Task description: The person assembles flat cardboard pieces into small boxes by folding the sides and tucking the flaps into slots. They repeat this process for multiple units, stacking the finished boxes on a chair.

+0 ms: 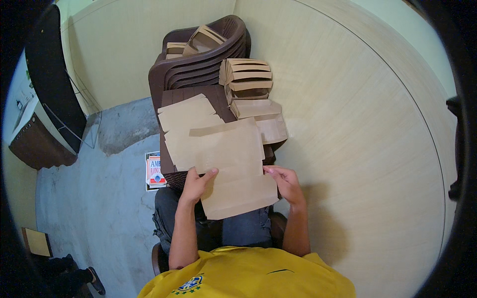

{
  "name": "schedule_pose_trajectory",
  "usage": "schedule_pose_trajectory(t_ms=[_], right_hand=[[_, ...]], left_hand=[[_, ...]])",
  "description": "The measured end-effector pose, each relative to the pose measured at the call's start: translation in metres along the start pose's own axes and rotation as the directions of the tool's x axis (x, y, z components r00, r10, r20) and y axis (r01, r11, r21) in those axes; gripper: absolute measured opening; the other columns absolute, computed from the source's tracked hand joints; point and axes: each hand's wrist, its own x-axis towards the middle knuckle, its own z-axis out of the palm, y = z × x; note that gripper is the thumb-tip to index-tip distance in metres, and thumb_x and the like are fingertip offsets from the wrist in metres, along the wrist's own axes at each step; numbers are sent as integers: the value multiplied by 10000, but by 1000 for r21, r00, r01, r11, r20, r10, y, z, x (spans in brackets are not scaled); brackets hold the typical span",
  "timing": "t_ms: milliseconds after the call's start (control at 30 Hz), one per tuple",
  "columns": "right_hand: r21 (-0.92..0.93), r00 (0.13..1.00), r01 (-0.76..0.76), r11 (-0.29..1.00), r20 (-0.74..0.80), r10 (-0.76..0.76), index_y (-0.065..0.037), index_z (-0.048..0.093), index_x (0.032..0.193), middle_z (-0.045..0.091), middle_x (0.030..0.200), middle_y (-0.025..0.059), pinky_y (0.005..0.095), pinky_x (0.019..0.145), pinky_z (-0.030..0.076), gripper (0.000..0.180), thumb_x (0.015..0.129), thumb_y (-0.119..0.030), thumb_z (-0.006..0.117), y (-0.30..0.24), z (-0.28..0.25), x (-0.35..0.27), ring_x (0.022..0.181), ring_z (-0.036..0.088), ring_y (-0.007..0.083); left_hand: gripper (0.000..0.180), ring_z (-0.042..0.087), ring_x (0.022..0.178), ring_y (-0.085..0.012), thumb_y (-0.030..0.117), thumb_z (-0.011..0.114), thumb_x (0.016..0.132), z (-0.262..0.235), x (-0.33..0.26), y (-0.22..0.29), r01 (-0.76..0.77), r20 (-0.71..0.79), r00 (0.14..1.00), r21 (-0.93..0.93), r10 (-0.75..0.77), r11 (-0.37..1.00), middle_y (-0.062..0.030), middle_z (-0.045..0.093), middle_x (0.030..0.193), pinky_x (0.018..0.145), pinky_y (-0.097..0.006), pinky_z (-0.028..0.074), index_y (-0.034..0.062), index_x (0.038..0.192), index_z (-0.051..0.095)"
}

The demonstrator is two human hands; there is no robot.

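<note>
Head view. Brown paper sheet point(233, 169), flat and unfolded, at frame centre, held over the lap. Left hand point(198, 183), forearm rising from the lower edge, gripped the sheet's left edge, thumb on top and fingers beneath. Right hand point(284, 183) clasped the right edge, fingers curled over it. Above the sheet: stack of flat sheets point(188, 115) on a dark brown stool point(171, 94); folded paper bags point(247, 79) piled at upper centre against stacked chairs point(208, 54). Small printed box point(154, 171) on the floor, left of the stool.
</note>
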Motion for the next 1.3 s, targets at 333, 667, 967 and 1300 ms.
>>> schedule_pose_trajectory(t_ms=[333, 667, 967, 1300], right_hand=[[35, 999, 46, 998, 21, -47, -43, 759, 874, 752, 894, -3, 259, 780, 525, 148, 861, -60, 905, 13, 0, 4, 835, 657, 81], [-61, 1000, 20, 998, 4, -20, -18, 729, 826, 698, 767, -16, 268, 670, 489, 202, 998, -110, 778, 9, 5, -6, 732, 598, 63], [-294, 988, 155, 943, 41, -150, 7, 729, 882, 722, 782, 39, 296, 726, 531, 229, 1003, -179, 785, -13, 13, -8, 779, 658, 104], [-205, 968, 247, 947, 87, -234, 6, 769, 894, 744, 867, 14, 266, 809, 523, 115, 885, -41, 874, -8, 13, -4, 847, 654, 79]], left_hand=[[474, 665, 1158, -182, 154, 848, 962, -7, -15, 17, -31, 145, 988, -137, 51, 990, -82, 732, 1267, 1010, -366, 540, -27, 1355, 655], [450, 674, 1114, -174, 179, 837, 972, -14, -10, 18, -85, 167, 982, -15, 87, 996, -79, 753, 1222, 979, -355, 538, -45, 1328, 678], [444, 679, 1083, -166, 175, 853, 958, -19, -11, 17, -64, 89, 994, -15, 65, 998, -89, 755, 1208, 960, -342, 538, -44, 1308, 692], [428, 688, 1026, -171, 202, 883, 931, -23, -16, 21, -170, 36, 985, -18, 171, 985, -92, 767, 1155, 923, -353, 553, -31, 1255, 729]])
